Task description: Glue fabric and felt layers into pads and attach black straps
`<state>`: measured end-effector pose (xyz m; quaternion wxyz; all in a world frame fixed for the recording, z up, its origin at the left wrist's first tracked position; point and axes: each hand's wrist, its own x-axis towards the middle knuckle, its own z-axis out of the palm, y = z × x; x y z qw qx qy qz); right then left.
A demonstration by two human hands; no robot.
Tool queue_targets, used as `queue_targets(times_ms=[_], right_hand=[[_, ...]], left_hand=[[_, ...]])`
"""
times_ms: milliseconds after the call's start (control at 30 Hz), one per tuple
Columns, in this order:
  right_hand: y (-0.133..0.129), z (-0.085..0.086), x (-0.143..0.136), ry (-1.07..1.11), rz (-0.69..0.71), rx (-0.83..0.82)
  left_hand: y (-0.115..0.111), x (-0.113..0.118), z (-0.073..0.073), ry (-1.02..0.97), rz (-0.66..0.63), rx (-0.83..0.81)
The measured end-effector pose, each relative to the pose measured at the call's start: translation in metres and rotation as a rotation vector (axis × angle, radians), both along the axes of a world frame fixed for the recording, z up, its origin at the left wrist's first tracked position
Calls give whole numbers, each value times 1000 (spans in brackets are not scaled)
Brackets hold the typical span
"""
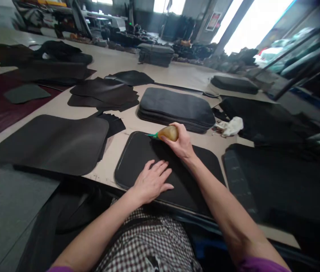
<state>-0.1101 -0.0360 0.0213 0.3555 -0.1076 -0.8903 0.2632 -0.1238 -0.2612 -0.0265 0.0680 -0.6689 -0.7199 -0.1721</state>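
Note:
In the head view a black rounded panel (194,181) lies flat on the table in front of me. My left hand (154,179) rests on it, palm down with the fingers spread. My right hand (181,141) is wrapped round a squeeze bottle (169,133) of amber liquid, tilted so its green nozzle points left. The nozzle tip is at the panel's far edge; whether it touches I cannot tell. A pale line runs along the panel's left edge. Just beyond the bottle sits a stack of similar black panels (175,107).
A large dark sheet (55,141) with rounded corners covers the table's left part. Dark offcuts (103,90) lie behind it. Right of the stack is a crumpled white cloth (233,126). More black material (290,181) fills the right side. Further back stands another stack (156,54).

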Motion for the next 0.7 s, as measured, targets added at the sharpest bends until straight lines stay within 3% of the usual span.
queue_targets(times_ms=[233, 567, 700], right_hand=[[30, 9, 58, -28, -92, 38], [97, 11, 192, -42, -380, 51], [111, 8, 233, -27, -496, 59]], left_hand=[[1, 0, 2, 17, -8, -47], [3, -2, 4, 35, -42, -75], [3, -4, 0, 22, -54, -58]])
